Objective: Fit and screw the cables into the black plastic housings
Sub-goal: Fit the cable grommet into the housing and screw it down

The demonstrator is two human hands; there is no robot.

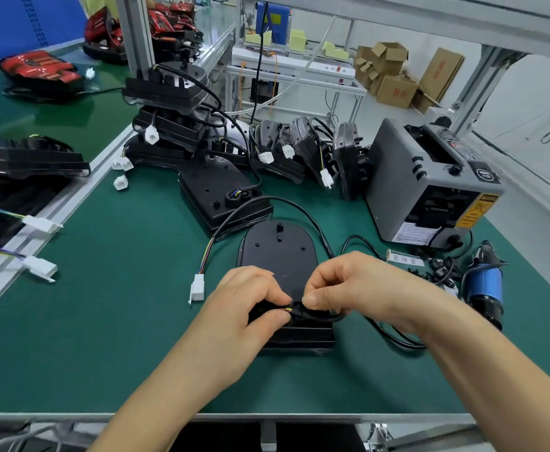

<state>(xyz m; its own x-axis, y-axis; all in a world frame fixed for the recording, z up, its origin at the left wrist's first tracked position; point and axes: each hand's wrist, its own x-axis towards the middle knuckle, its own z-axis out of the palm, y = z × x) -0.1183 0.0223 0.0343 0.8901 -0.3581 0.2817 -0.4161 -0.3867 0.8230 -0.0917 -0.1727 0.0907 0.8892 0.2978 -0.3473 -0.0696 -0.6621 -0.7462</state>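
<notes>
Housing [278,252] centre on table [104,321]; machine [423,190] behind right, probably screwdriver [484,285] right.

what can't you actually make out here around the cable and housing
All in the head view:
Where the cable enters the housing: covered by fingertips of the left hand and right hand, so seating cannot be judged.
Whether it is screwed down yet: hidden by the same fingers.
Print on the tape dispenser's yellow label: too small.
</notes>
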